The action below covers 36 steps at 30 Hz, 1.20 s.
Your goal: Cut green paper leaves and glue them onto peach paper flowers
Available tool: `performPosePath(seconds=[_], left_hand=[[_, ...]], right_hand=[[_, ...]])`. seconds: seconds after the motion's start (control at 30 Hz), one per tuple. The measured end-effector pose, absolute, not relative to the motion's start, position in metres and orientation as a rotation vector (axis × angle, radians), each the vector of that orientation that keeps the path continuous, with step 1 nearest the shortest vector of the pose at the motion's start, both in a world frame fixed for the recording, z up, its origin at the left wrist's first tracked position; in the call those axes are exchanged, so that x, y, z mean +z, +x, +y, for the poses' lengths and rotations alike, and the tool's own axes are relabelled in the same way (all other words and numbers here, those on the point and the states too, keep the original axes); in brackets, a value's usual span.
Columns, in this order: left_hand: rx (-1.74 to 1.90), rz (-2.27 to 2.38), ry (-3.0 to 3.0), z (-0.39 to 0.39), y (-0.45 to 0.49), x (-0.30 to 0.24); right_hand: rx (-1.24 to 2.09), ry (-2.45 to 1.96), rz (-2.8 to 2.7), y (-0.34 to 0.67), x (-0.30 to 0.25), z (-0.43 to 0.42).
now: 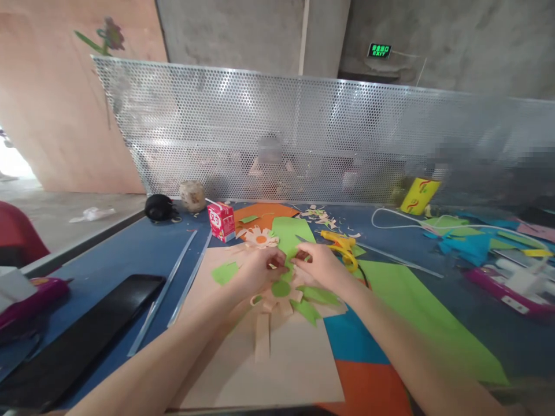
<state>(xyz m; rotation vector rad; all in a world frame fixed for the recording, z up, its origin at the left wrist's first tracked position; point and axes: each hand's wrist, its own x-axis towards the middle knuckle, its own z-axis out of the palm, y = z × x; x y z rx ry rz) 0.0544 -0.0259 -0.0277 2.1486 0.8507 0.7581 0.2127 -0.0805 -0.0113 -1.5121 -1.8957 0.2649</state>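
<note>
My left hand [263,267] and my right hand [314,261] meet over a paper flower, fingertips pinched on a small green paper piece [289,267] between them. Below them the flower has a green round centre [280,288], pale curled petals and green paper leaves [321,296]. It lies on a pale paper sheet [260,384]. Behind my left hand sits another paper flower [261,238] with an orange centre. Beside my right hand lie scissors with yellow handles [349,261] and a yellow glue gun [336,237], partly hidden.
A pink drink carton [221,222] stands at the back left, near clear sticks [162,294] and a black phone-like slab [82,341]. Green paper [425,318] lies right. Paper scraps [319,216], a purple power strip [511,292] and a white cable surround the work. A perforated metal screen [243,133] closes the back.
</note>
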Motion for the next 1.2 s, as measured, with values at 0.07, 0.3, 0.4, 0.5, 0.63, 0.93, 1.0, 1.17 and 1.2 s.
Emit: performPosePath(seconds=[0.07, 0.3, 0.4, 0.5, 0.63, 0.93, 1.0, 1.17, 1.2], left_hand=[[0.764, 0.859, 2.187, -0.024, 0.051, -0.022], [0.615, 1.112, 2.506, -0.025, 0.034, -0.006], [0.505, 1.037, 2.639, -0.029, 0.037, -0.010], [0.527, 1.107, 2.717, -0.028, 0.038, -0.012], [0.452, 1.312, 2.717, -0.025, 0.033, -0.004], [0.376, 1.415, 2.692, -0.029, 0.030, 0.006], [0.395, 1.366, 2.758, -0.027, 0.027, 0.005], [0.369, 1.005, 2.914, -0.018, 0.028, -0.002], [0.355, 0.935, 2.925, -0.016, 0.029, -0.005]], right_hand=[[0.228, -1.502, -1.831, 0.216, -0.010, -0.078], [0.147, -1.544, -1.606, 0.242, -0.006, -0.070], [0.190, -1.624, -1.599, 0.244, -0.011, -0.066], [0.214, -1.646, -1.608, 0.243, -0.014, -0.065], [0.218, -1.657, -1.616, 0.243, -0.014, -0.065], [0.204, -1.678, -1.669, 0.247, -0.016, -0.064], [0.203, -1.683, -1.671, 0.248, -0.016, -0.064], [0.203, -1.691, -1.675, 0.248, -0.015, -0.064], [0.202, -1.692, -1.675, 0.248, -0.015, -0.064]])
